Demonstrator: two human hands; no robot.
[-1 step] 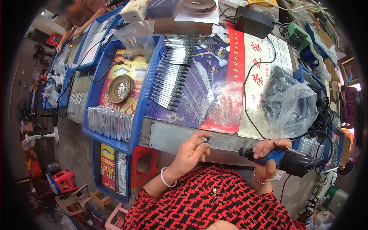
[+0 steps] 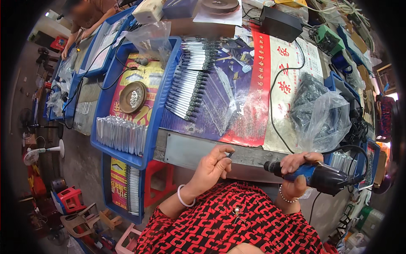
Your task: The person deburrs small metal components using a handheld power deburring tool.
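Observation:
My left hand (image 2: 214, 164) is raised just off the table's front edge. Its thumb and forefinger pinch a small dark piece (image 2: 229, 155), too small for me to name. In my right hand (image 2: 297, 170) lies a blue-and-black corded power tool (image 2: 327, 177), my fingers wrapped over its body. The tool's black nose (image 2: 272, 168) points left toward my other hand, with a gap between them. Beyond both hands, rows of slim silver rods with dark ends (image 2: 189, 91) lie on the printed sheet (image 2: 243, 108) covering the table.
To the left a blue tray (image 2: 157, 122) holds packed silver strips (image 2: 121, 134) and a round brown dish (image 2: 122, 99) of small metal bits. Plastic bags (image 2: 323, 120) lie at the right by a black cable (image 2: 272, 111). Another person's arm (image 2: 98, 26) shows at far left.

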